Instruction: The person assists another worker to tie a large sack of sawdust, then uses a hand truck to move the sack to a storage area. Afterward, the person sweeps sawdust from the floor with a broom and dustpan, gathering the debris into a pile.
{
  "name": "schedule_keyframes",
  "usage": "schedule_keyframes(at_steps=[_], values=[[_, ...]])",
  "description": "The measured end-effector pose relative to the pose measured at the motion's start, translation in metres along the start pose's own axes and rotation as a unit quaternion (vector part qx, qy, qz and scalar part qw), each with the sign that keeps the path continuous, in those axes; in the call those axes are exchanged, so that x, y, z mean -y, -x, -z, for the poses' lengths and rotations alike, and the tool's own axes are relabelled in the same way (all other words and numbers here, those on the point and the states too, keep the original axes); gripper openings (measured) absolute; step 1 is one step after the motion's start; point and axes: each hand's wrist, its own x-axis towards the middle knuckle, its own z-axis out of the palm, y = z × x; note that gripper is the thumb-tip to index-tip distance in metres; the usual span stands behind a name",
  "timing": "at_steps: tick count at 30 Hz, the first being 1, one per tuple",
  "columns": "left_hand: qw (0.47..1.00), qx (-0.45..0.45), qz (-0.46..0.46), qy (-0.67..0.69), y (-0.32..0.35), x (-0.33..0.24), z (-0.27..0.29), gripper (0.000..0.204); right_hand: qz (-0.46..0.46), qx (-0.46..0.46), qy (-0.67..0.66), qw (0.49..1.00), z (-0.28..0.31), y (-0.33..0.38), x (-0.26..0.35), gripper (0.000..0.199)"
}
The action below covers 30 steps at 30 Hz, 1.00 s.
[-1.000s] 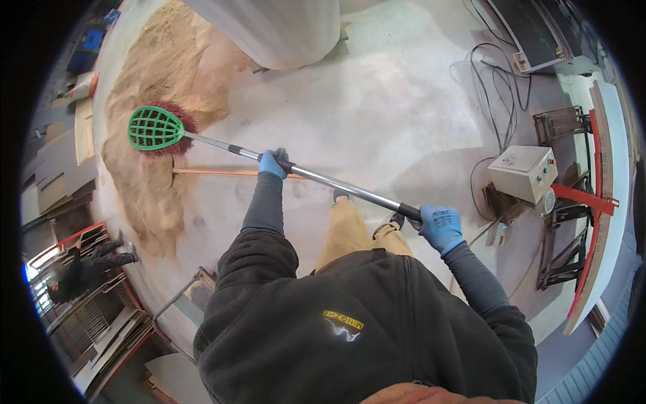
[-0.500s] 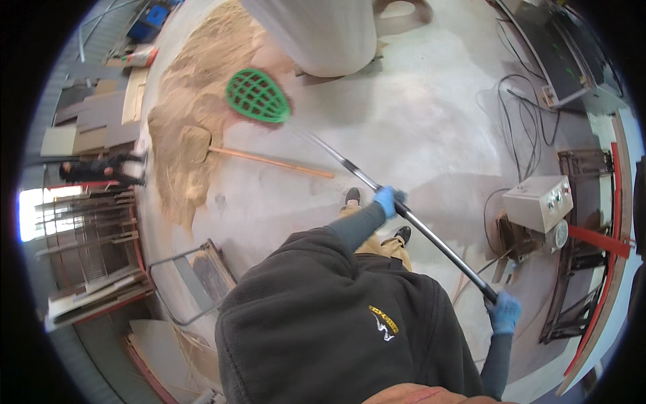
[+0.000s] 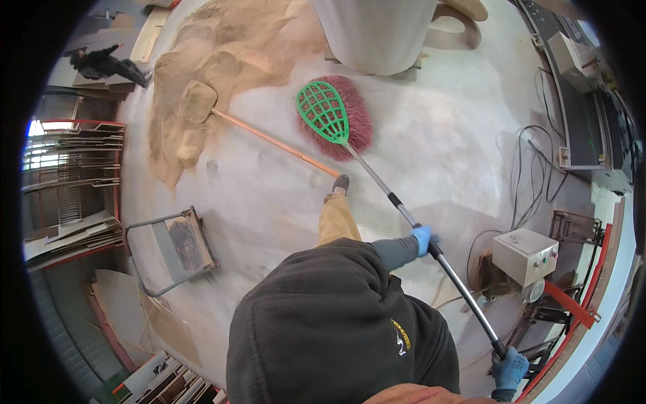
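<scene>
A long broom with a black-and-silver pole (image 3: 464, 293) slants across the floor in front of me. Its wide head has a green lattice top (image 3: 324, 111) and shaggy dark-red bristles (image 3: 358, 114) resting on the floor. My left hand (image 3: 422, 240), in a blue glove, is closed around the middle of the pole. Lower down, my right hand (image 3: 509, 370), gloved the same, grips the pole's end. Left of the broom lies a shovel with a wooden handle (image 3: 276, 143); its dusty blade (image 3: 198, 102) lies on a tan powdery heap (image 3: 242, 71). The handle's end reaches my shoe (image 3: 341, 182).
A large pale bin-like container (image 3: 377, 34) stands ahead. To the right are black cables (image 3: 531, 175) and a grey control box (image 3: 526, 256). At left stand a metal-framed cart (image 3: 176, 249), a rack of boards (image 3: 74, 182) and another person in dark clothes (image 3: 104, 65).
The broom head has swung right, away from the heap, and its red bristles now show more fully. Both hands stay on the pole. My view has turned and shifted.
</scene>
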Motion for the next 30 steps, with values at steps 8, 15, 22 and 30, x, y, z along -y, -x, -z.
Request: schedule_keyframes(at_steps=[8, 15, 22, 30], values=[[0.979, -0.038, -0.198, 0.004, 0.036, -0.399, 0.065, 0.018, 0.097, 0.119, -0.15, 0.977, 0.138, -0.183, 0.313, 0.046], [0.877, -0.254, -0.393, -0.111, 0.14, -0.661, 0.065, 0.01, 0.115, 0.183, -0.289, 0.933, 0.204, -0.301, 0.509, 0.05], [0.886, -0.226, -0.392, -0.101, 0.17, -0.631, 0.037, 0.008, 0.116, 0.169, -0.245, 0.948, 0.185, -0.264, 0.481, 0.052], [0.918, -0.194, -0.294, -0.181, 0.169, -0.46, 0.007, 0.016, 0.063, 0.18, -0.243, 0.951, 0.124, -0.139, 0.357, 0.046]])
